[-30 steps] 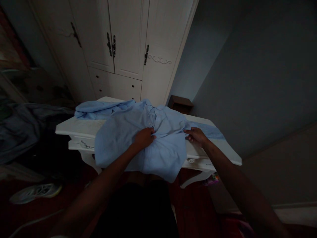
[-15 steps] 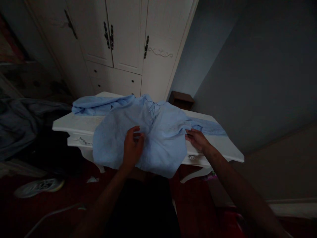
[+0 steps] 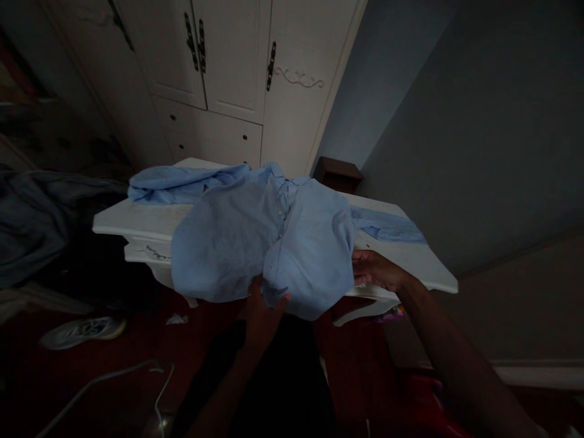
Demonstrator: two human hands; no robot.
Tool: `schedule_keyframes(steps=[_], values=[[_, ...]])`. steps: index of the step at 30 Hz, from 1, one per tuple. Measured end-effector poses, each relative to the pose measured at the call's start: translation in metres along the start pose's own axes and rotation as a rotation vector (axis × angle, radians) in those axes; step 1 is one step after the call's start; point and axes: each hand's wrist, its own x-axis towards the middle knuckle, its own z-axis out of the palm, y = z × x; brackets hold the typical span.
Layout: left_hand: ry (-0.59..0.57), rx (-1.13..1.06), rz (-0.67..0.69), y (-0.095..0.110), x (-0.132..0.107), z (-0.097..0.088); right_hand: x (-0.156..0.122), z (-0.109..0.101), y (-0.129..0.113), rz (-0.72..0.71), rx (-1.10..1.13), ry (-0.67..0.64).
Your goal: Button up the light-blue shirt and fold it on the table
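Note:
A light blue button-up shirt (image 3: pixel 314 243) lies spread over a narrow white table (image 3: pixel 141 220), its collar at the far side and its hem hanging over the near edge. My left hand (image 3: pixel 264 313) is at the middle of the hem, fingers and thumb closed around the edge of the front panel, which curls up there. On the other side, my right hand (image 3: pixel 378 269) has its fingers bent at the shirt's right side edge, the tips partly hidden by the cloth. One sleeve lies bunched to the left, the other stretches out flat to the right.
Behind the table stands a white wardrobe (image 3: pixel 232 79) with dark handles. A small brown box-like piece (image 3: pixel 340 173) sits by the grey wall. Dark clothing (image 3: pixel 50 225) is heaped at left. A shoe (image 3: pixel 84 331) and a pale cable (image 3: pixel 100 378) lie on the red floor.
My left hand has moved down from above the shirt front to its hem and taken hold of it. My right hand has slid slightly down and outward along the side edge, which now lies smoother.

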Motion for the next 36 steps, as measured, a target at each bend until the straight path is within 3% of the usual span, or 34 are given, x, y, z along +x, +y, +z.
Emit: schedule_keyframes(steps=[5,10,17,20,25,28,30,31,32,36], values=[[-0.047,-0.102,-0.099,0.003,0.009,-0.001,-0.001,0.013,0.000,0.160,-0.239,-0.227],[-0.149,-0.201,-0.053,0.010,0.006,-0.023,0.006,0.034,0.025,0.065,-0.198,-0.271],[-0.196,-0.181,-0.098,0.006,0.002,-0.052,0.017,0.073,0.066,-0.064,0.083,0.029],[-0.126,-0.149,-0.109,0.003,0.009,-0.069,0.008,0.070,0.071,-0.076,0.075,0.129],[0.011,-0.074,-0.121,0.002,0.015,-0.091,-0.018,0.048,0.075,-0.128,0.036,0.422],[-0.144,-0.061,-0.110,0.000,0.012,-0.092,-0.024,0.047,0.082,-0.205,0.078,0.500],[-0.278,-0.080,-0.075,-0.005,0.011,-0.092,-0.022,0.052,0.088,-0.215,0.138,0.485],[-0.291,-0.084,-0.061,-0.008,0.012,-0.093,-0.020,0.056,0.092,-0.210,0.177,0.475],[-0.246,-0.078,-0.054,-0.012,0.015,-0.096,-0.018,0.059,0.096,-0.205,0.215,0.470],[0.217,0.061,-0.078,-0.038,0.041,-0.122,-0.009,0.063,0.109,-0.189,0.322,0.484]])
